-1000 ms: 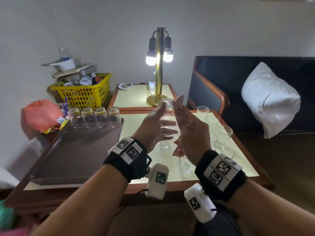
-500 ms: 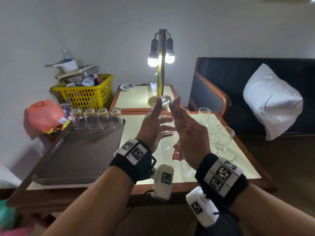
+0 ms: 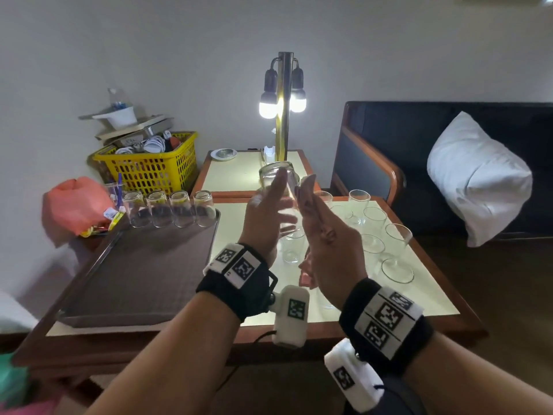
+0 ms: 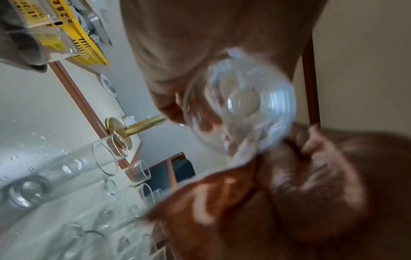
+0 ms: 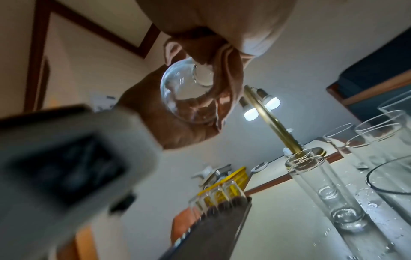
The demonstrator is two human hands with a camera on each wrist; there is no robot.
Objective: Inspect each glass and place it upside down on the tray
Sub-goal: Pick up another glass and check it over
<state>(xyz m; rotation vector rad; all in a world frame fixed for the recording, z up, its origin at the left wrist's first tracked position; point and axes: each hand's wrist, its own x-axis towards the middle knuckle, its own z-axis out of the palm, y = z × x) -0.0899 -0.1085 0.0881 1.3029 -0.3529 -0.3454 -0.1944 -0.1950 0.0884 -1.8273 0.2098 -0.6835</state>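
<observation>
Both hands hold one clear glass (image 3: pixel 276 175) raised over the table, in line with the lamp behind it. My left hand (image 3: pixel 266 223) is on its left side with the thumb across the front. On the other side my right hand (image 3: pixel 326 241) has its fingers pointing up along the glass. The left wrist view looks along the glass (image 4: pixel 240 109) end-on, and in the right wrist view the glass (image 5: pixel 189 91) sits between fingers that curve round it. The brown tray (image 3: pixel 134 274) lies at the left, with several glasses (image 3: pixel 167 209) upside down along its far edge.
Several upright glasses (image 3: pixel 374 220) stand on the wet cream tabletop to the right of my hands. A lit brass lamp (image 3: pixel 282 115) stands on the side table behind. A yellow basket (image 3: pixel 149 166) and an orange bag (image 3: pixel 74 205) sit beyond the tray. A dark sofa with a white pillow (image 3: pixel 478 181) is at the right.
Both hands have kept the glass between them and lifted it slightly toward the lamp. The glasses on the tray and table have not moved.
</observation>
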